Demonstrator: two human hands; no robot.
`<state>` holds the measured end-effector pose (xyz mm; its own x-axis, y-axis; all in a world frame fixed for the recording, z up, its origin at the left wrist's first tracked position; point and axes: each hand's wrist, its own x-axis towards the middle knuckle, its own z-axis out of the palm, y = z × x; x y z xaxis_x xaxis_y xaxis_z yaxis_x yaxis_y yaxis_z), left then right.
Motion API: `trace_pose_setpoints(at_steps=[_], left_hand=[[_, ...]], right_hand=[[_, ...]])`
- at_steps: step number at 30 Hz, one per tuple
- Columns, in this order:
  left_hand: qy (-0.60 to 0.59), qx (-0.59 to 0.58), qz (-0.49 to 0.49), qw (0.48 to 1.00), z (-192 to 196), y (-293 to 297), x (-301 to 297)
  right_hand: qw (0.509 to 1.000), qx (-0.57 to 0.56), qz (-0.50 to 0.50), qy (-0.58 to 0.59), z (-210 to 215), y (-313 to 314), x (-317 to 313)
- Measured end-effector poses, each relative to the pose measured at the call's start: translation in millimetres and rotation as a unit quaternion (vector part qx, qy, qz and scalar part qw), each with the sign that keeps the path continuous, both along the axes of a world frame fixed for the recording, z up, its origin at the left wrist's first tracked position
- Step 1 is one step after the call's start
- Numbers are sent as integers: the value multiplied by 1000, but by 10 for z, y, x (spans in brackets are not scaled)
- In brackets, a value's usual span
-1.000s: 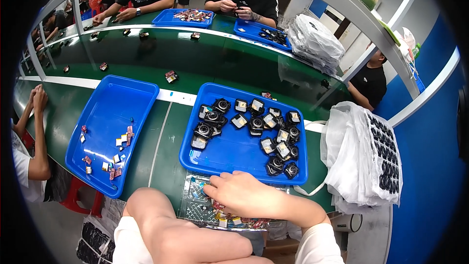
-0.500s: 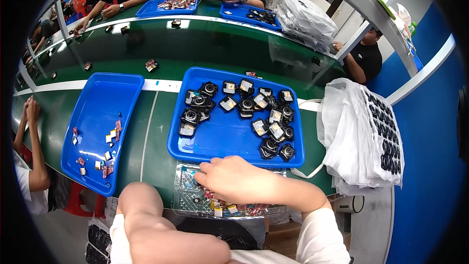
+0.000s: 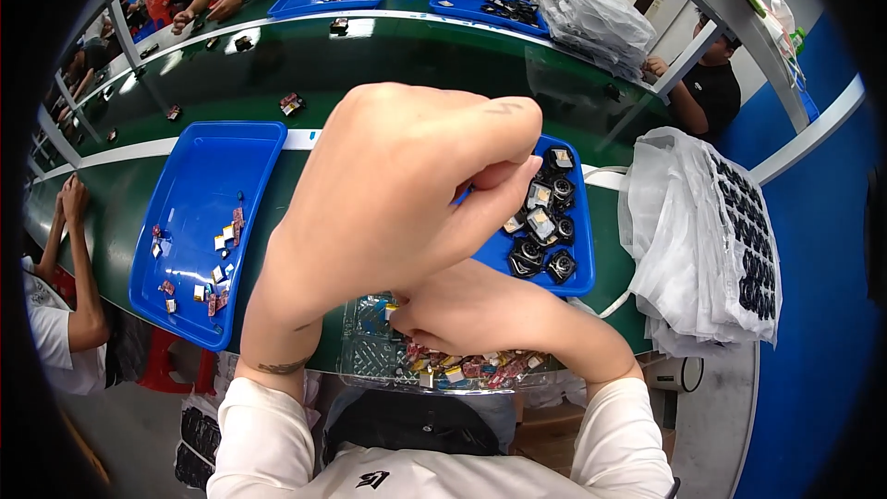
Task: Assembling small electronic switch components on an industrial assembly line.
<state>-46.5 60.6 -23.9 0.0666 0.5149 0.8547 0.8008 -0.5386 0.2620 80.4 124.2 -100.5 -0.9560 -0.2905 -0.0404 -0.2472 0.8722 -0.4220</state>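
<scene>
Red circuit boards point(image 3: 473, 370) lie near the right fingers point(image 3: 416, 319), whose hold I cannot tell.

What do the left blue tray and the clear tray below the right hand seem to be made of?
The left blue tray: probably moulded plastic, smooth and glossy, with rounded corners and bright highlights.
The clear tray: likely thin plastic, shiny and see-through, with a patterned floor.

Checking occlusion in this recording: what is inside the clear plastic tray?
The clear plastic tray holds small red circuit boards and white-and-yellow blocks. The right hand covers its upper middle; whatever lies beneath cannot be seen.
</scene>
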Motion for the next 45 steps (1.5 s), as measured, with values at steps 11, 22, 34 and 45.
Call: trace_pose_setpoints(at_steps=[11,22,34,45], left_hand=[[8,-78,-13,997,-116,145,-30],[8,-101,-22,995,-139,186,-48],[-84,-219,-36,971,-64,153,-134],[-182,-269,-72,943,-30,172,-77]], right_hand=[[984,115,-5,-134,-16,-110,-20],[998,65,17,22,-87,-42,-46],[952,-144,-134,235,559,581,269],[870,-231,-293,323,640,660,369]])
